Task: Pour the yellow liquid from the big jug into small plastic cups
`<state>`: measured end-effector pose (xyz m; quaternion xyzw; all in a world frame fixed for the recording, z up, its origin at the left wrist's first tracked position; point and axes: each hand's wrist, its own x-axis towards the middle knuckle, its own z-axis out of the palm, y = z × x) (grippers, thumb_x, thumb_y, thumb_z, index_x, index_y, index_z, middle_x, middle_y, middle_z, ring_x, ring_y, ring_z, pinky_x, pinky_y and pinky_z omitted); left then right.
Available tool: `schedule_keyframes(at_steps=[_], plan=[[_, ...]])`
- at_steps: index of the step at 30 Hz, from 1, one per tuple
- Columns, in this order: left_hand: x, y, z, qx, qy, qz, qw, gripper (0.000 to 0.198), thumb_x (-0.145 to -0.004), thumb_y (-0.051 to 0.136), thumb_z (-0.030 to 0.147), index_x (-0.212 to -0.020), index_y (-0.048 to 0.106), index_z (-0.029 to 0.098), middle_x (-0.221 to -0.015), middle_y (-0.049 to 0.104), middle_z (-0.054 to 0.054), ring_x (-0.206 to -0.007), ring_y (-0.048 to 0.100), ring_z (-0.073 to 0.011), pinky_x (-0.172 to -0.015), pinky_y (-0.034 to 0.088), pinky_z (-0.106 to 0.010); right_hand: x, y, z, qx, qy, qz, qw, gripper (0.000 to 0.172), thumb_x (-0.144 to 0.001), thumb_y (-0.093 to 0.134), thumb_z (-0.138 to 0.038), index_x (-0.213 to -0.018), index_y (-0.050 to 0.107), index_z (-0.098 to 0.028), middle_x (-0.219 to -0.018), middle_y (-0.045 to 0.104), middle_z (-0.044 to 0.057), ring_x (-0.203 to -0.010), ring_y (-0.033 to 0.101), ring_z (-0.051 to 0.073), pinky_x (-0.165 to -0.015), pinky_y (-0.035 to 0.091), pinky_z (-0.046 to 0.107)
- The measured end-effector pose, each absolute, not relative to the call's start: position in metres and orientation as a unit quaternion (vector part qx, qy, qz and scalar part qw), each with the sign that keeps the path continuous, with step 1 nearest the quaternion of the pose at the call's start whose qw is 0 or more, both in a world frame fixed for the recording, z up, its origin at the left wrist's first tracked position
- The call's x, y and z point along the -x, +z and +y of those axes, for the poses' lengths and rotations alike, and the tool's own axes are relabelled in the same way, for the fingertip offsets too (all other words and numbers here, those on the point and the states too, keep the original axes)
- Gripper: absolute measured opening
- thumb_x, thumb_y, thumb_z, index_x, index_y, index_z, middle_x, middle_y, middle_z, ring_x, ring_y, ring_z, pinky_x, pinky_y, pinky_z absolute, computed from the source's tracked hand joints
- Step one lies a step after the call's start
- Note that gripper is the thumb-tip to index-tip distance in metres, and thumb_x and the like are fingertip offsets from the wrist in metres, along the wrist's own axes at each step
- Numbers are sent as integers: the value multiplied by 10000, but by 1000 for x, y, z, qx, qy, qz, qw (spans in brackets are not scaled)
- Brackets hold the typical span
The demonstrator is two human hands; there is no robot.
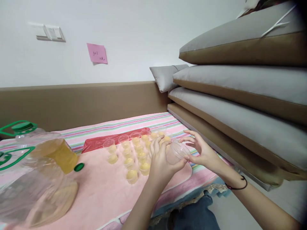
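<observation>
A clear plastic cup [179, 149] is tilted between my two hands, above the right side of a pink mat. My left hand [161, 156] curls round its left side, with the thumb low on the near side. From the right, my right hand [202, 151] pinches it between thumb and fingers near the rim. No coloured liquid shows inside this cup. Just left of my hands, several small clear cups [131, 175] of yellow liquid stand in rows. Part of the rows is hidden behind my left hand.
Two large clear jugs with green handles stand at left: one [59, 153] with yellow liquid, a nearer one [31, 191]. A green cap [79, 166] lies beside them. Red plastic [96, 143] lies behind the cups. Stacked grey-brown cushions [240, 83] rise at right.
</observation>
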<state>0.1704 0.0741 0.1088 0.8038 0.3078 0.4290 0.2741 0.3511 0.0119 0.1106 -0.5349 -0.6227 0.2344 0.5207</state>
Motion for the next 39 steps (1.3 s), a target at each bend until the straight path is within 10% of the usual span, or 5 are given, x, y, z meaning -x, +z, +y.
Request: schedule_keyframes(at_steps=[19, 39], plan=[[-55, 51, 44, -789, 421, 405, 188, 491, -547, 765, 237, -999, 575, 229, -1316, 518, -137, -1254, 457, -358, -1006, 392, -577, -319, 125, 21, 496, 250, -605, 570, 718, -721, 767, -356, -1314, 365, -308, -1189, 600, 87, -1192, 537, 247, -1030, 395, 456], [146, -36, -15, -737, 443, 509, 36, 547, -691, 727, 357, -1200, 560, 243, -1121, 697, -93, -992, 693, -277, -780, 609, -405, -65, 15, 128, 549, 238, -718, 356, 747, -675, 641, -187, -1368, 362, -174, -1265, 580, 164, -1185, 553, 304, -968, 473, 481]])
